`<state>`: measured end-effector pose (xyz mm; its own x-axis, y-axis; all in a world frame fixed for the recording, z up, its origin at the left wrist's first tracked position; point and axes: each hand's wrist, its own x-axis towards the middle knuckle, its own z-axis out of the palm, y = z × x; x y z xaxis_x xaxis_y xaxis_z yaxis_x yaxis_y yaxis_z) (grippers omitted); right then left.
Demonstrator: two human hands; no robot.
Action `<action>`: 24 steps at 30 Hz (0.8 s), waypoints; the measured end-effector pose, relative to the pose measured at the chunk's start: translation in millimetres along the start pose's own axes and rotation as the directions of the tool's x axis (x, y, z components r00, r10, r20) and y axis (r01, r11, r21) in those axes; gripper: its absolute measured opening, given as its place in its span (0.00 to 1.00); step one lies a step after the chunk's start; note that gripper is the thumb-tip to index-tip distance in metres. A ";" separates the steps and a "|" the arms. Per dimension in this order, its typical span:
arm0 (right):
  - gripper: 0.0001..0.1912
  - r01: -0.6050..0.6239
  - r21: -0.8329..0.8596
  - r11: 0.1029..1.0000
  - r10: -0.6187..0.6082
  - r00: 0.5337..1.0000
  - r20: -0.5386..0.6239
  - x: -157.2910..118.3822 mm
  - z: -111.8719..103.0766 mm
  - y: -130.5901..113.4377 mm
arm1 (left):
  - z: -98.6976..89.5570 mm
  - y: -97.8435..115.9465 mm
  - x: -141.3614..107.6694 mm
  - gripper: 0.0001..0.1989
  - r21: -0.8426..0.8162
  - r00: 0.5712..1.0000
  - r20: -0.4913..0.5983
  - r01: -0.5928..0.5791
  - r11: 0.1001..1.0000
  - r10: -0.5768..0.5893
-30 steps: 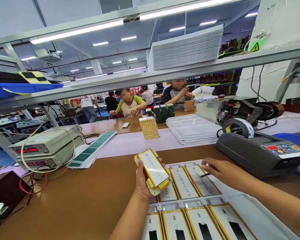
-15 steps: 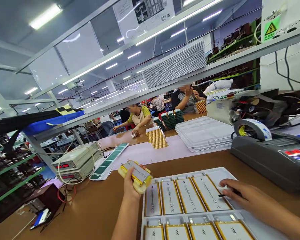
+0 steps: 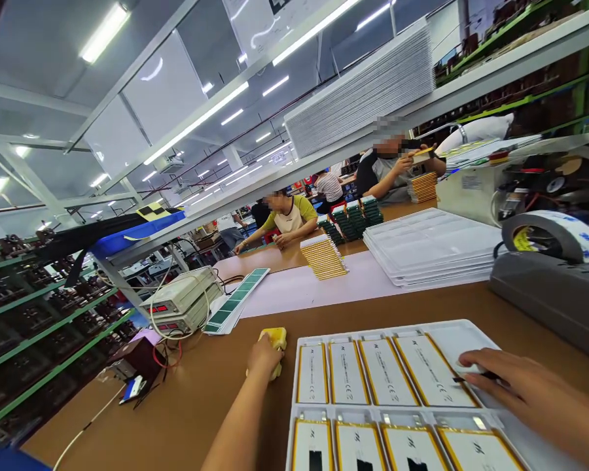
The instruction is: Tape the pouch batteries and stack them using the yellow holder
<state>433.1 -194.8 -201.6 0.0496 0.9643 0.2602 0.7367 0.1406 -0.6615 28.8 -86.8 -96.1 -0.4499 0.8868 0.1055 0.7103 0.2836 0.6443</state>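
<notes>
My left hand is closed round a yellow foam-like block, low over or on the brown bench left of the tray. Whether a battery is on the block is hidden. A white tray holds rows of flat silver pouch batteries with yellow edges. Several in the front row bear black patches. Over the tray's right side is my right hand, its fingers pinched together. A small black strip pokes out at its fingertips, beside the back row's rightmost battery.
A tape dispenser with a tape roll stands at right. Behind are stacked white trays and a battery stack. At left are two power supplies, green-panelled sheets and cables. Two co-workers sit across; a shelf rail crosses overhead.
My left hand has lowered and turned the block, so the battery seen on it before is out of sight. My right hand stays by the tray. The view has swung slightly left.
</notes>
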 end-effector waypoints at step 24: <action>0.17 0.109 -0.093 0.990 -0.106 0.994 0.033 -7.1 -15.1 1.9 | -7.9 15.0 -13.5 0.19 -0.103 0.995 -0.066 0.074 0.992 -0.081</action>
<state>444.4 -204.7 -194.0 -0.0507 0.9507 0.3058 0.7974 0.2229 -0.5607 41.2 -97.5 -81.9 -0.5407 0.8350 0.1023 0.6155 0.3098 0.7247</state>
